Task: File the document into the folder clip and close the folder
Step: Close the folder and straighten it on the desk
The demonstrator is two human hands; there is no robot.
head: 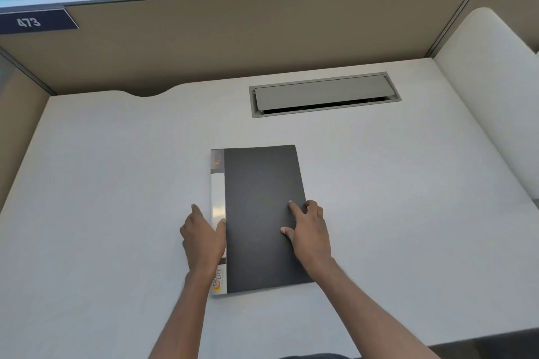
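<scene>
**Both hands on the closed folder**

Head view: the dark folder (262, 213) lies shut on the white desk (116, 183). The left hand (204, 239) rests against its spine edge, fingers loosely spread, thumb on the label strip (gripping nothing). The right hand (309, 230) presses the cover's right side, fingers extended, not clenched.

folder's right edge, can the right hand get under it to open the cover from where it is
Probably yes. The right hand already rests on the folder cover, fingers at its right edge, and the desk beside that edge is bare.
</scene>
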